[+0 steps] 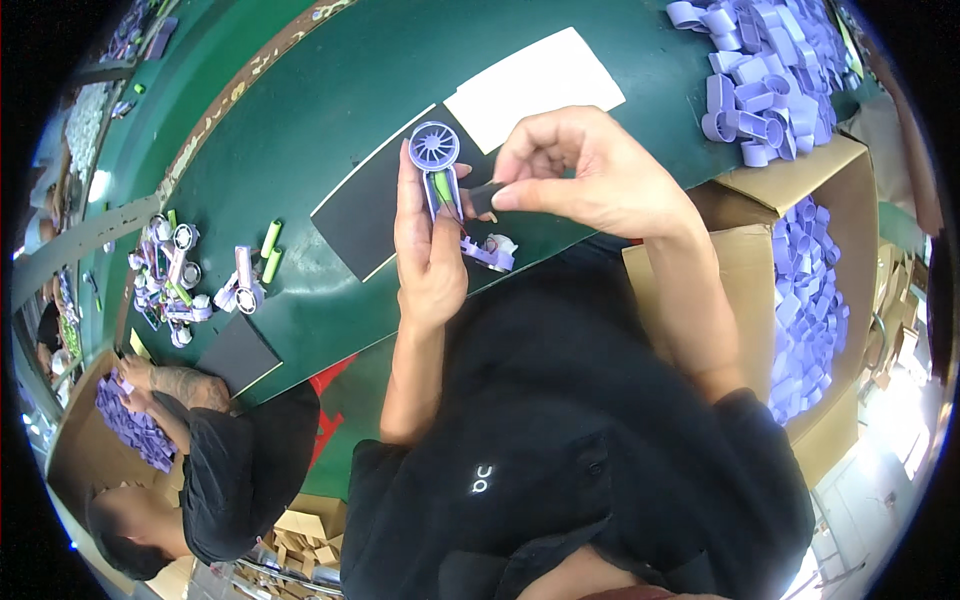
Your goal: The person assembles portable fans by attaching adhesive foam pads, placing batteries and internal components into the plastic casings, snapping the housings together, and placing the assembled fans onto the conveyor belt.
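Observation:
My left hand (430,262) is wrapped round a purple handheld-fan housing (434,146) with a round, spoked end pointing away from me. In its handle part lies a green battery cell (443,186), with thin wires near my left thumb. Between the thumb and fingers of my right hand (592,165), a small black piece (484,197) is pinched just right of the housing; it looks like a foam or tape pad. Under my hands, near the table edge, rests another purple part (488,252) with a white round piece on it.
A black sheet (360,215) and a white sheet (535,92) lie on the green table (330,110). Purple housings (770,80) are piled at the far right; more fill a cardboard box (700,290). Fan assemblies (170,275) and green cells (271,250) lie left, near a co-worker (240,470).

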`<state>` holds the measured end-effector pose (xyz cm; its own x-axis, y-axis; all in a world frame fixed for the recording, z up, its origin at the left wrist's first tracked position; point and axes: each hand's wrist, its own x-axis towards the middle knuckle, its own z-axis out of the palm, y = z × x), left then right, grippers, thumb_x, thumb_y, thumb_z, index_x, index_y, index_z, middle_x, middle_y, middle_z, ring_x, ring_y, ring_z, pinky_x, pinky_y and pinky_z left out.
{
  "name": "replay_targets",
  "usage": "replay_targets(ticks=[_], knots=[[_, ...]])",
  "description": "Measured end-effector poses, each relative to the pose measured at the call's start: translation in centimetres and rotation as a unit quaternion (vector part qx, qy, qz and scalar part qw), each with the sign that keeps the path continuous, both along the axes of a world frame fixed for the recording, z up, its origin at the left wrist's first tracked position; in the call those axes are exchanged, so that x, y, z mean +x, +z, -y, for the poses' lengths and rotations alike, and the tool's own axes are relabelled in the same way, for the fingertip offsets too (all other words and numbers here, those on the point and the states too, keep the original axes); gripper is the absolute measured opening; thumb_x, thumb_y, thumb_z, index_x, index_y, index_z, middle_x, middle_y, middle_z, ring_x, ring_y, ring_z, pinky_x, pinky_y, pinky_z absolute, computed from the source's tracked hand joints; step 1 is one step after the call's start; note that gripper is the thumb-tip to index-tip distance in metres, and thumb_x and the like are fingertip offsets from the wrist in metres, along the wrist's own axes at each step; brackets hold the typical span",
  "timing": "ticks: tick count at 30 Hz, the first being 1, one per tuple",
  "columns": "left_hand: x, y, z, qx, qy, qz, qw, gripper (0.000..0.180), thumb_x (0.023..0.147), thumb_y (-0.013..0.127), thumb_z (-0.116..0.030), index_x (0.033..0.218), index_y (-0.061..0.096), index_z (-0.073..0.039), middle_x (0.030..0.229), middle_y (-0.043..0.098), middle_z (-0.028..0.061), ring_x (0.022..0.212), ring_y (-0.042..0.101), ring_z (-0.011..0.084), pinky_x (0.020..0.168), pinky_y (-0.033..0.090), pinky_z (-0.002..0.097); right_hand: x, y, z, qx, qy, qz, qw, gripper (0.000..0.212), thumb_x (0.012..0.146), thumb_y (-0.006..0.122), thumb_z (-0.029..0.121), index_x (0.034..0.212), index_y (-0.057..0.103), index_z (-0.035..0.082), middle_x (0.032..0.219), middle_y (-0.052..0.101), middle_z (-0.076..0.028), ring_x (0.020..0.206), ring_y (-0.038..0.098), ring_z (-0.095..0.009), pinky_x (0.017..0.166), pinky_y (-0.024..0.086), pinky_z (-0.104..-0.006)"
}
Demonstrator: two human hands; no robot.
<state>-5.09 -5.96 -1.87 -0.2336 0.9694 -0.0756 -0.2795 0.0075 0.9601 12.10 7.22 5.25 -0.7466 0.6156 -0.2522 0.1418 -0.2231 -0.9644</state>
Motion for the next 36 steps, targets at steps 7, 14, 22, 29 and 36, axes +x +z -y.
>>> replay_targets(ticks=[7, 14, 22, 29, 36], knots=[[1.8, 2.0, -0.1, 0.044, 0.01, -0.141, 0.989, 0.075, 0.096, 0.032, 0.013, 0.167, 0.011, 0.0, 0.155, 0.045, 0.0178, 0.134, 0.053, 0.0217, 0.112, 0.041, 0.0323, -0.7, 2.1, 0.6, 0.028, 0.02, 0.04, 0.999, 0.014, 0.084, 0.077, 0.006, 0.089, 0.072, -0.005, 0.077, 0.071, -0.008, 0.07, 0.068, -0.012, 0.063, 0.052, -0.0269], [2.0, 2.5, -0.2, 0.06, 0.0, -0.185, 0.981, 0.078, 0.093, 0.033, 0.016, 0.167, 0.01, 0.001, 0.153, 0.046, 0.018, 0.131, 0.054, 0.023, 0.11, 0.043, 0.0324, -1.4, 3.2, 1.5, 0.165, 0.003, 0.141, 0.976, 0.015, 0.081, 0.078, 0.006, 0.09, 0.071, -0.003, 0.073, 0.066, -0.008, 0.067, 0.06, -0.013, 0.062, 0.047, -0.029], [2.7, 2.3, -0.2, 0.053, 0.0, -0.113, 0.992, 0.077, 0.095, 0.032, 0.014, 0.167, 0.01, 0.0, 0.152, 0.047, 0.0158, 0.128, 0.055, 0.021, 0.109, 0.044, 0.0315, -1.4, 2.9, 1.1, 0.305, -0.002, 0.181, 0.935, 0.015, 0.078, 0.075, 0.012, 0.082, 0.069, -0.001, 0.07, 0.065, -0.014, 0.064, 0.062, -0.025, 0.064, 0.049, -0.0389], [3.5, 2.6, -0.5, 0.006, 0.007, 0.012, 1.0, 0.078, 0.095, 0.032, 0.013, 0.168, 0.008, -0.003, 0.148, 0.049, 0.0122, 0.096, 0.055, 0.0098, 0.086, 0.049, 0.0249, -1.3, 2.7, 0.5, 0.236, 0.015, 0.209, 0.949, 0.011, 0.076, 0.072, 0.01, 0.081, 0.07, 0.0, 0.074, 0.067, -0.015, 0.07, 0.066, -0.027, 0.067, 0.051, -0.0397], [3.6, 1.7, -0.6, 0.022, 0.004, -0.101, 0.995, 0.079, 0.093, 0.031, 0.014, 0.168, 0.009, -0.003, 0.152, 0.046, 0.0133, 0.105, 0.057, 0.0128, 0.089, 0.05, 0.0264, -1.5, 2.8, 0.1, 0.349, 0.062, 0.212, 0.911, 0.013, 0.075, 0.071, 0.007, 0.087, 0.068, 0.003, 0.076, 0.067, -0.013, 0.087, 0.063, -0.032, 0.078, 0.051, -0.0418]])
